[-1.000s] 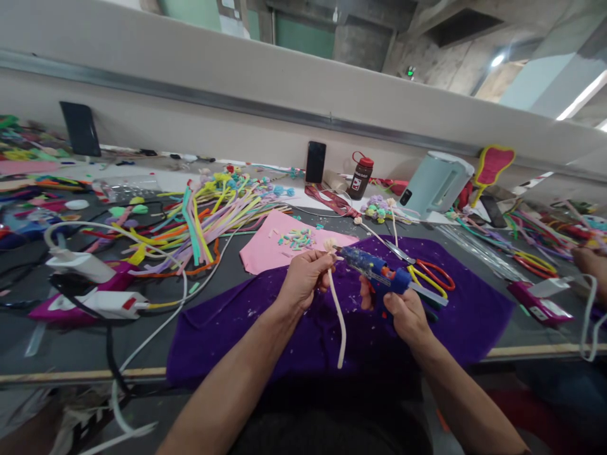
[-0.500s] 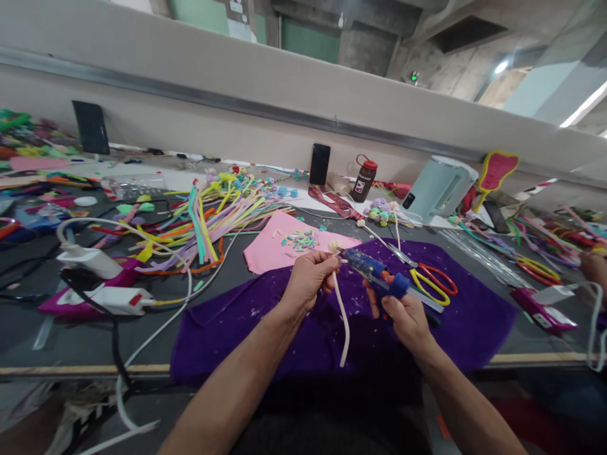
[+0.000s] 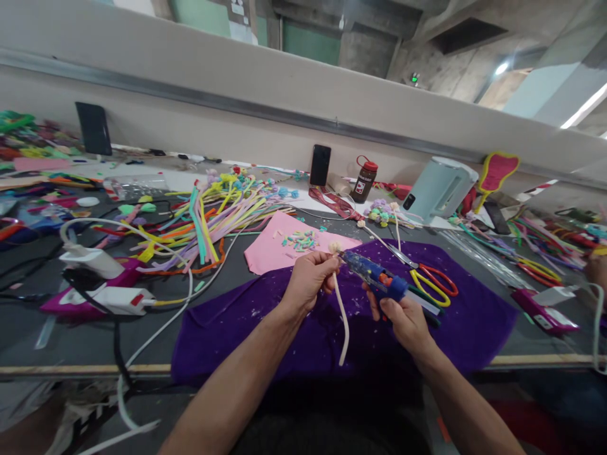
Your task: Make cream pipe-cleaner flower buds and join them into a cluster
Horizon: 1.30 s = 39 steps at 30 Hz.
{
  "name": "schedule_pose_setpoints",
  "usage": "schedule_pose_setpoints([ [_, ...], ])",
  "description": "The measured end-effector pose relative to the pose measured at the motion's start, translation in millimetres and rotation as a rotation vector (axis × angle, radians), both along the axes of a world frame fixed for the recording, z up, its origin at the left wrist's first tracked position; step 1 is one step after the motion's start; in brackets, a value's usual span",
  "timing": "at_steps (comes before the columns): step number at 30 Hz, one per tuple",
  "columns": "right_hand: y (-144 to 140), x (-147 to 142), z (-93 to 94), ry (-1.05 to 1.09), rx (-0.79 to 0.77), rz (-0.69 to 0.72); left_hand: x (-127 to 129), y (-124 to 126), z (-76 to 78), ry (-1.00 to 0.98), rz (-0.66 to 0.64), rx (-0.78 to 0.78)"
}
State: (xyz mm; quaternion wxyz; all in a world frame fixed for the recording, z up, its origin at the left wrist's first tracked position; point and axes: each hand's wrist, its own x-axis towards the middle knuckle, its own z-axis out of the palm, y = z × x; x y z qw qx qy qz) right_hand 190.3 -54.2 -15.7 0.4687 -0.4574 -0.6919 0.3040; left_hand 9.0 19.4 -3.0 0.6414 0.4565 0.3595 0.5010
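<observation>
My left hand [image 3: 310, 278] pinches a cream pipe cleaner [image 3: 343, 322] close to its upper end, where a small cream flower-like bunch [image 3: 334, 246] sits. The stem's lower part hangs down over the purple cloth [image 3: 227, 335]. In my right hand [image 3: 403, 319] is a blue hot glue gun [image 3: 374, 275], closed around its handle. The gun's nozzle points left and is right at the cream bunch; whether it touches cannot be made out. Behind my hands, a pink sheet [image 3: 270, 240] carries several small pastel cut pieces [image 3: 301, 240].
Scissors [image 3: 436, 284] with red and yellow handles lie right of the glue gun. Further back are a pipe cleaner pile [image 3: 222, 215], a phone [image 3: 320, 165], a bottle [image 3: 365, 182] and a pale blue box-like appliance [image 3: 439, 189]. Power strips with cables [image 3: 114, 284] lie left. Another person's hand [image 3: 595, 268] shows far right.
The glue gun and my right hand have shifted very slightly left. My left hand keeps its pinch on the pipe cleaner, almost unmoved.
</observation>
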Motion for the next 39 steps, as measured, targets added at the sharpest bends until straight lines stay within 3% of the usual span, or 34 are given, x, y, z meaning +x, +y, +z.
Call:
schedule_pose_setpoints([
  [39,-2.7,7.1,-0.8,-0.059,-0.028,-0.008,0.3,-1.8,4.3,0.039,0.014,0.015],
])
